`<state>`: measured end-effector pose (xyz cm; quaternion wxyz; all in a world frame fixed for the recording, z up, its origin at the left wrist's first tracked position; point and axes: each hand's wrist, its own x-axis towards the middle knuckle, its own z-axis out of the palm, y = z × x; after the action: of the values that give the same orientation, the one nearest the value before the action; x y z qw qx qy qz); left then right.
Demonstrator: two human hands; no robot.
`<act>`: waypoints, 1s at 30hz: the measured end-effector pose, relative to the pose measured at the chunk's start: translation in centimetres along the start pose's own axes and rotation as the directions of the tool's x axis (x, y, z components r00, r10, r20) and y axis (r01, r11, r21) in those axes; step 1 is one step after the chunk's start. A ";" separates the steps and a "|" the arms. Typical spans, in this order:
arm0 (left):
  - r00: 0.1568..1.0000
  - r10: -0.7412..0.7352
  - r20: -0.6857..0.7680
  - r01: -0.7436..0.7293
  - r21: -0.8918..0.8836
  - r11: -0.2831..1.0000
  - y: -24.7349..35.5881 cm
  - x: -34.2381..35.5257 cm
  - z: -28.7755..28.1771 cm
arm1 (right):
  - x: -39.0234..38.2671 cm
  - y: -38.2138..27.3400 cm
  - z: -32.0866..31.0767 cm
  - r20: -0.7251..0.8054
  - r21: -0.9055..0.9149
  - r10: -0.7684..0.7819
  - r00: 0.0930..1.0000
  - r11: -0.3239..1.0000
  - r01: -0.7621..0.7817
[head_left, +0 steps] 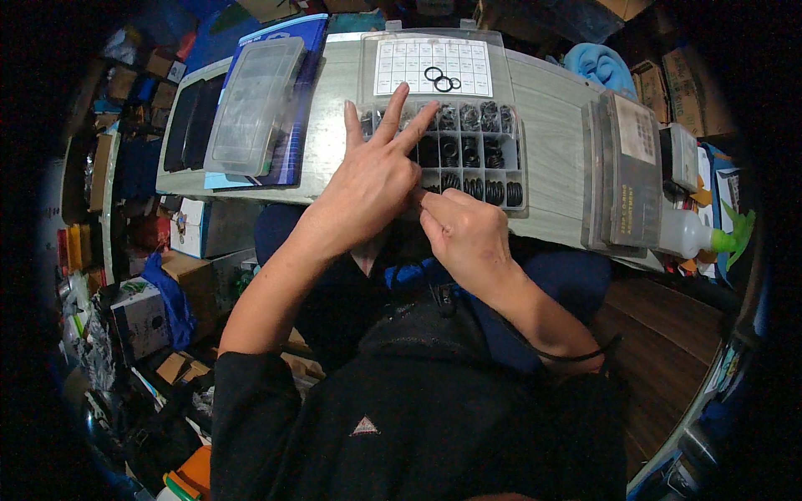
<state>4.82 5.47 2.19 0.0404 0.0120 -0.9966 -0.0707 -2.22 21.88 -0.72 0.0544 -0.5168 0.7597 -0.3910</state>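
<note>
My left hand [374,179] is over the near left part of a clear compartment box [524,159]. Three of its fingers are spread upward, while the index finger bends down toward my right hand; its thumb is hidden. Against it, my right hand [469,234] is closed at the box's near edge. Whatever lies between the fingertips is hidden. Black rubber O-rings [473,189] fill several compartments, with small bagged pieces [468,115] in the far row. The open lid [501,63] bears a white chart [401,63] with three black rings [443,81] on it. A pale pointed scrap [366,259] shows below my left wrist.
A clear empty case [255,104] rests on a blue package [296,125] at the table's left, beside dark flat cases [194,125]. To the right stand stacked assortment cases [622,167] and a spray bottle [693,234]. Cartons [138,317] crowd the left floor.
</note>
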 end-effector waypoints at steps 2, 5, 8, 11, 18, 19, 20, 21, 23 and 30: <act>1.000 -0.010 0.006 0.010 -0.001 1.000 0.1 0.0 0.0 | 0.0 0.0 0.3 -0.089 0.070 0.029 0.996 0.997 -0.022; 1.000 -0.003 -0.030 0.003 0.022 1.000 0.3 0.0 -0.1 | 0.0 0.2 0.2 -0.057 0.036 0.001 0.998 0.999 0.001; 1.000 -0.006 -0.012 0.006 0.038 0.999 0.3 0.0 -0.2 | 0.0 0.1 -0.2 0.024 -0.022 -0.003 1.000 1.000 0.004; 1.000 -0.013 -0.013 0.013 0.014 1.000 0.3 0.0 -0.4 | 0.1 -0.1 -0.3 0.060 -0.066 0.029 0.998 0.998 -0.025; 0.999 -0.031 -0.032 0.030 -0.022 0.999 0.2 -0.1 -0.6 | 0.2 -0.1 -0.3 0.072 -0.061 0.065 0.995 0.996 -0.060; 0.999 -0.032 -0.033 0.031 -0.027 0.999 0.2 -0.1 -0.6 | 0.2 -0.1 -0.3 0.068 -0.062 0.058 0.996 0.997 -0.054; 0.999 -0.032 -0.035 0.031 -0.020 0.999 0.1 -0.2 -0.6 | 0.3 -0.1 -0.3 0.071 -0.063 0.059 0.996 0.997 -0.055; 0.999 -0.035 -0.037 0.034 -0.040 0.999 0.0 -0.2 -0.7 | 0.3 -0.1 -0.4 0.073 -0.060 0.058 0.996 0.997 -0.054; 0.998 -0.038 -0.040 0.036 -0.049 0.998 -0.2 -0.3 -0.7 | 0.3 0.0 -0.5 0.075 -0.050 0.047 0.996 0.998 -0.044; 0.997 -0.079 0.016 0.081 -0.132 0.988 -0.6 -0.5 -1.1 | 0.7 0.2 -0.5 0.025 0.036 0.041 0.999 0.998 -0.042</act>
<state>5.38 4.73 3.19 0.0327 0.0490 -0.9886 -0.1385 -2.90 21.63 -0.28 0.0810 -0.5046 0.7623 -0.3972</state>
